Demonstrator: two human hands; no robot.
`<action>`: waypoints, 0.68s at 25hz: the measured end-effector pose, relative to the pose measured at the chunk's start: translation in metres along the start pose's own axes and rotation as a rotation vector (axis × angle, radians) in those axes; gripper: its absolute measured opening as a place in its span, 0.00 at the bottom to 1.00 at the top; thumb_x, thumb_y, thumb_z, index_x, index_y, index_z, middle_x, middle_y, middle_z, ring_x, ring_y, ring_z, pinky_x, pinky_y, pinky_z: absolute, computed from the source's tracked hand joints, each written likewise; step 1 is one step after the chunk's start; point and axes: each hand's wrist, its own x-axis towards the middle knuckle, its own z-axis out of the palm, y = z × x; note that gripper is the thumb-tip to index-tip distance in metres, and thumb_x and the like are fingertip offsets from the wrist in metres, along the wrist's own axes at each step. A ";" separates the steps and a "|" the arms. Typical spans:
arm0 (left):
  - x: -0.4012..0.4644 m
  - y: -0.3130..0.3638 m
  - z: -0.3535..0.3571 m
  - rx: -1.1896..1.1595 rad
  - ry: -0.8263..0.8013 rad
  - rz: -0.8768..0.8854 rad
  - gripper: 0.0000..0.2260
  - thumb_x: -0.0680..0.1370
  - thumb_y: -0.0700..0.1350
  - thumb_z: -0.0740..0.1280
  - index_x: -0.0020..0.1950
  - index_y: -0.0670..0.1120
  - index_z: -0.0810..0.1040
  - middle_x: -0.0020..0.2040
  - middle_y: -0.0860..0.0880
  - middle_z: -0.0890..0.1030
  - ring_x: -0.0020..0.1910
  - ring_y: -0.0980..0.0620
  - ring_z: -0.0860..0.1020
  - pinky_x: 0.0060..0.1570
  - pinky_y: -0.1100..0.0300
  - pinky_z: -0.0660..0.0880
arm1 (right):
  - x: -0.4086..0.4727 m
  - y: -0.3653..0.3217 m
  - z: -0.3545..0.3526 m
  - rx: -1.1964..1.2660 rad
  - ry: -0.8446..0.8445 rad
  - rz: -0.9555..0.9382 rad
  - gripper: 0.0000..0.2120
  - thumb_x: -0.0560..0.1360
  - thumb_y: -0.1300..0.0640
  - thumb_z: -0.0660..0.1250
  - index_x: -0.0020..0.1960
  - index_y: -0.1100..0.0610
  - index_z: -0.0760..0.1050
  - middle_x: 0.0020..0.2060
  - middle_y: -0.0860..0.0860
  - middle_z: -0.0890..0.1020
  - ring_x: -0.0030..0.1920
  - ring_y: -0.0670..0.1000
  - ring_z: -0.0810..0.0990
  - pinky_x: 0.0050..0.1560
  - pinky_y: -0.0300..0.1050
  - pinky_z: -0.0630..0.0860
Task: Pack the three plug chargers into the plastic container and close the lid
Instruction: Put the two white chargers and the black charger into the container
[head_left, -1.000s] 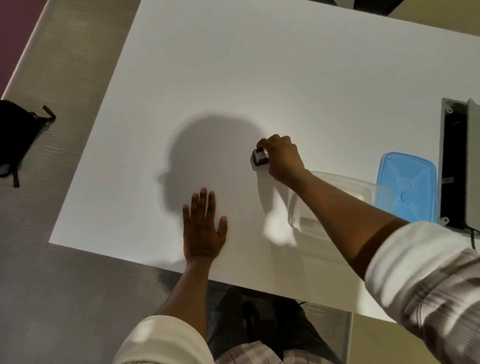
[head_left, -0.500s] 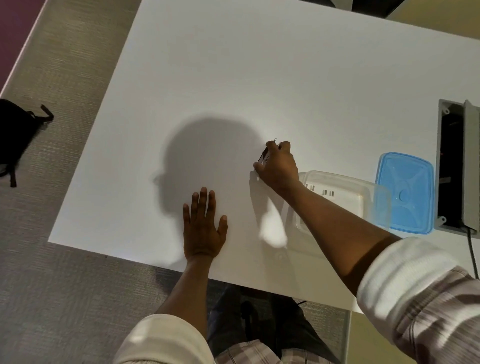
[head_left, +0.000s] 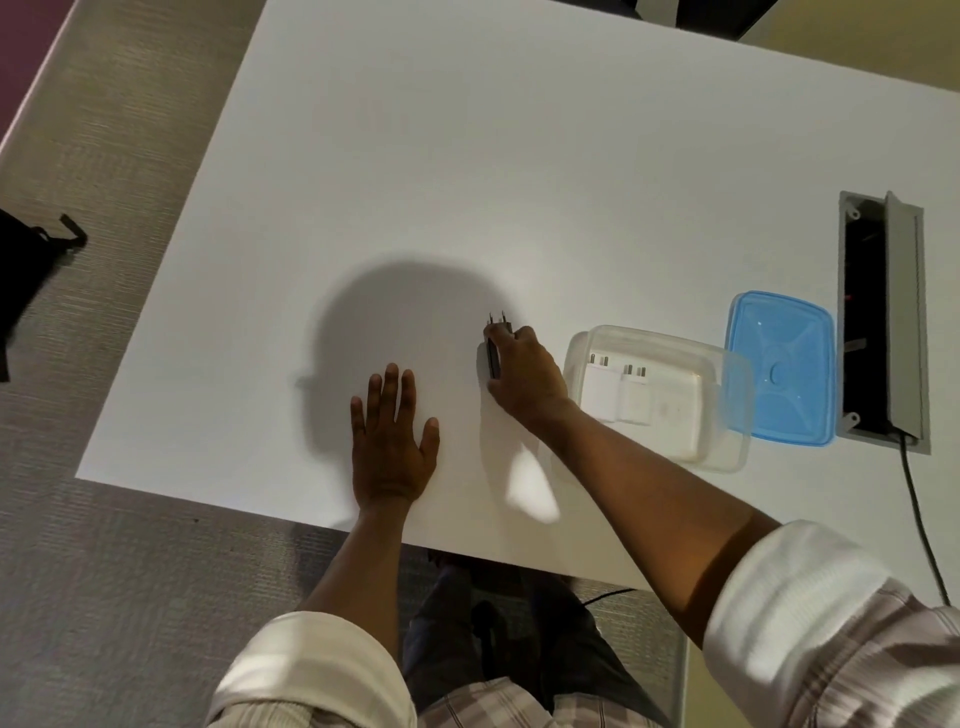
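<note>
**me:** Looking at that moment, the dark plug charger (head_left: 493, 349) was clamped in the right hand (head_left: 524, 376), fingers wrapped round its body, prongs sticking out past the knuckles toward the far side of the table (head_left: 467, 156). Its long axis ran roughly away from me. I couldn't tell if it was clear of the tabletop or just touching it.

**other:** and the box?

**me:** The plastic container (head_left: 727, 415) sat just beside that hand, on its right, open, with two white chargers (head_left: 618, 392) already lying in it. So I figured the last one only needed a short carry rightward over the near wall. The blue lid (head_left: 779, 369) lay right of the container, overlapping its edge. The left hand (head_left: 392, 441) was flat on the table, spread, holding nothing, and further from the box.
</note>
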 end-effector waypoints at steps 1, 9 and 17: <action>-0.001 0.001 0.000 -0.003 0.002 0.003 0.31 0.81 0.59 0.49 0.82 0.48 0.50 0.82 0.45 0.53 0.82 0.44 0.52 0.79 0.42 0.52 | -0.007 0.001 0.002 0.001 -0.001 -0.010 0.25 0.73 0.65 0.65 0.69 0.55 0.67 0.58 0.63 0.74 0.53 0.66 0.79 0.54 0.59 0.79; 0.002 0.017 -0.002 -0.018 -0.052 0.099 0.30 0.82 0.54 0.50 0.82 0.45 0.48 0.83 0.44 0.49 0.82 0.43 0.47 0.80 0.42 0.51 | -0.050 0.005 -0.009 0.114 0.149 -0.079 0.26 0.73 0.58 0.70 0.68 0.54 0.65 0.57 0.61 0.75 0.52 0.63 0.81 0.48 0.53 0.82; 0.019 0.090 0.009 -0.027 -0.183 0.249 0.30 0.83 0.53 0.49 0.82 0.44 0.44 0.83 0.44 0.45 0.82 0.45 0.43 0.80 0.45 0.48 | -0.091 0.057 -0.057 0.183 0.371 -0.052 0.29 0.69 0.56 0.74 0.67 0.50 0.66 0.56 0.56 0.76 0.51 0.54 0.78 0.41 0.39 0.72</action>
